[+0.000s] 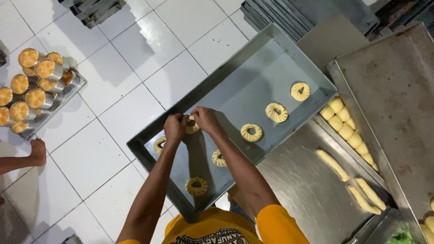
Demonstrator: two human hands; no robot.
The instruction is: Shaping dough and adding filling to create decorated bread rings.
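Note:
My left hand point(175, 126) and my right hand point(205, 118) meet over a grey metal baking tray point(235, 72), both pinching one pale twisted dough ring point(193, 128) between them. Several other twisted dough rings lie on the tray: one at the far end point(300, 91), one beside it point(276, 112), one in the middle point(251, 133), one under my right forearm point(219, 158), one near the front edge point(196, 186) and one partly hidden behind my left wrist point(159, 145).
Dough ropes point(333, 164) lie on the steel table point(298, 185) at right. A row of dough balls point(344, 126) sits under a large upturned tray point(393, 99). On the white tiled floor, a tray of tins with golden tops point(34, 90); another person's foot point(38, 152).

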